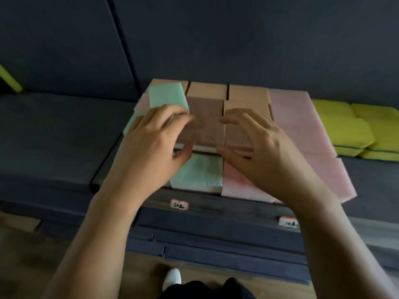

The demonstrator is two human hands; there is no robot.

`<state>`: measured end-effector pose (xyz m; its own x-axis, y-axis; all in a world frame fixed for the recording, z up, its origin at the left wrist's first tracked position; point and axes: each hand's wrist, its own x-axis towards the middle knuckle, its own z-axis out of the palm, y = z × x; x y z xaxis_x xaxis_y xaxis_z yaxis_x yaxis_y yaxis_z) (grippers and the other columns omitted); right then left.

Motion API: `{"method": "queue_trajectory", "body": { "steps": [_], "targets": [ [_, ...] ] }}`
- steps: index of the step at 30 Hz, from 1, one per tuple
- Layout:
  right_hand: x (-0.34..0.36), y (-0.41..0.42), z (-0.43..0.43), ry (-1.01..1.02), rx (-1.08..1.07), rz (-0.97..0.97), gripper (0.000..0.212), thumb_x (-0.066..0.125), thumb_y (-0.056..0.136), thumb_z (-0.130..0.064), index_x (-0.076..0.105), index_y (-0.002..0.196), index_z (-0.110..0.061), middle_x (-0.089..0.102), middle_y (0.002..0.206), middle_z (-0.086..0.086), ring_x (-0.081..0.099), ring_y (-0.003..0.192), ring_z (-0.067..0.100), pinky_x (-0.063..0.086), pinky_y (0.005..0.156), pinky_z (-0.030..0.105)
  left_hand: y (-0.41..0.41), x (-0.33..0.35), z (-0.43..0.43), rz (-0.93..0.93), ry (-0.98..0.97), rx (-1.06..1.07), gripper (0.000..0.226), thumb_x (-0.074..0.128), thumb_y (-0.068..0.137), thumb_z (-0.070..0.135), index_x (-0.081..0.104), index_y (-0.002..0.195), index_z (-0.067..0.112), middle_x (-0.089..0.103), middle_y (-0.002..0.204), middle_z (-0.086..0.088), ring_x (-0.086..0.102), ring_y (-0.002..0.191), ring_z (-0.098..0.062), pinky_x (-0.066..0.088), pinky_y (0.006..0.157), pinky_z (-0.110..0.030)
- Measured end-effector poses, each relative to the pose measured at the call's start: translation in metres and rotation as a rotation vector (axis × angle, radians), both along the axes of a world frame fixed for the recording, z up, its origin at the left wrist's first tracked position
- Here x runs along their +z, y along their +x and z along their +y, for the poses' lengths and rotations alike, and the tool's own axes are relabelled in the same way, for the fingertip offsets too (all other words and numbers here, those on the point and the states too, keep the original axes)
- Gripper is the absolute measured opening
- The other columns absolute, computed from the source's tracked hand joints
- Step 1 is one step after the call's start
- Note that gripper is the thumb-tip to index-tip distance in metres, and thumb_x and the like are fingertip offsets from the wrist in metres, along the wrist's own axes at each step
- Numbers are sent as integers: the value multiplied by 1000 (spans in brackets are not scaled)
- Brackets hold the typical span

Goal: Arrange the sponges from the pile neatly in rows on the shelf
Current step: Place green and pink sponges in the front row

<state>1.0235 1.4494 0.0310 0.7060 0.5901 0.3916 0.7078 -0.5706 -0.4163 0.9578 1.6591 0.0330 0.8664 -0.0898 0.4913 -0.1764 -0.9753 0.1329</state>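
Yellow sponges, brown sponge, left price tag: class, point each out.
yellow sponges (343, 126), head view, stack's top face.
brown sponge (205, 121), head view, speckled top face.
left price tag (179, 205), head view, white middle.
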Motion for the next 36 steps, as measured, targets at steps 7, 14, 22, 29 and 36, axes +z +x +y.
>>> {"method": "queue_trajectory", "body": {
  "steps": [7, 14, 22, 29, 36],
  "targets": [
    [0, 7, 58, 28, -34, 23, 51, 56, 89, -44, 52, 133, -20, 54, 133, -2, 54, 119, 20, 51, 94, 45, 13, 4, 57, 15, 13, 13, 50, 65, 85, 30, 55, 130, 10, 51, 130, -4, 52, 121, -25, 46, 96, -44],
    [3, 13, 86, 54, -94, 25, 50, 60, 89, -37, 52, 134, -18, 51, 139, -7, 51, 125, 14, 49, 99, 40, 36, 0, 86, 32, -18, -76, 53, 66, 85, 34, 54, 132, 11, 50, 131, -2, 51, 120, -24, 48, 92, -43],
    [-5, 14, 111, 57, -183, 59, 53, 59, 89, -42, 53, 133, -14, 54, 135, -2, 53, 121, 18, 49, 95, 39, 47, -9, 104, 98, -74, -251, 58, 73, 82, 25, 53, 134, 11, 46, 137, 2, 50, 124, -18, 53, 90, -37],
    [-10, 12, 135, 45, -332, 32, 68, 66, 81, -61, 52, 129, -16, 54, 128, -3, 54, 112, 16, 51, 86, 31, 46, -8, 114, 85, -114, -324, 60, 73, 80, 8, 51, 137, 8, 47, 140, 2, 59, 111, -15, 54, 85, -27],
    [-8, 9, 134, 141, -335, 52, 52, 72, 79, -37, 53, 122, -16, 51, 124, -4, 48, 111, 18, 45, 87, 30, 47, -6, 118, 26, -110, -328, 57, 70, 83, 12, 52, 136, 11, 45, 141, 0, 47, 127, -17, 49, 98, -39]
  ]
}}
